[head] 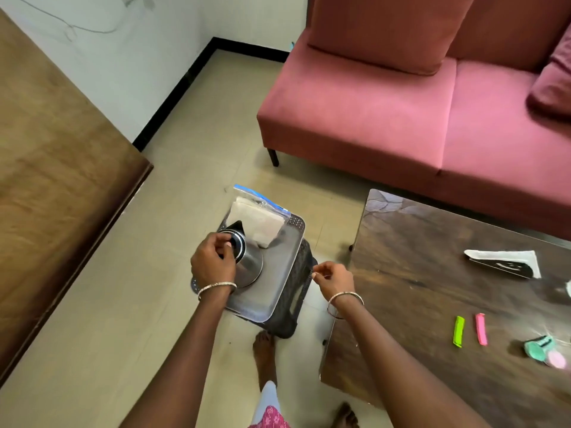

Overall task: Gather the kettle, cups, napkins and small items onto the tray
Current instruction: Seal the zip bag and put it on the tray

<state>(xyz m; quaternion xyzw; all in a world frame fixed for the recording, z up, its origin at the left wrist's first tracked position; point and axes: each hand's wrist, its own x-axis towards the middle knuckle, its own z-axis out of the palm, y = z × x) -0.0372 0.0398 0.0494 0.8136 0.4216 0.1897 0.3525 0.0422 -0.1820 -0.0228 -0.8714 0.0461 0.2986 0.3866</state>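
A steel kettle point(251, 261) with a black spout stands on the left part of a metal tray point(278, 273). My left hand point(213, 261) grips the kettle's top from the near side. A clear zip bag of napkins point(262, 220) lies on the tray's far end. The tray rests on a dark woven stool point(296, 291). My right hand point(333, 279) hovers at the stool's right edge with the fingers pinched together and nothing visible in them. On the dark table lie a green clip point(458, 330), a pink clip point(481, 329), and a teal and pink item point(543, 353).
The dark wooden coffee table point(432, 288) stands right of the stool, with a white and black sheet point(506, 263) on it. A pink sofa point(401, 112) fills the back right. A brown wooden surface point(55, 156) lies at left. My bare feet are below the stool.
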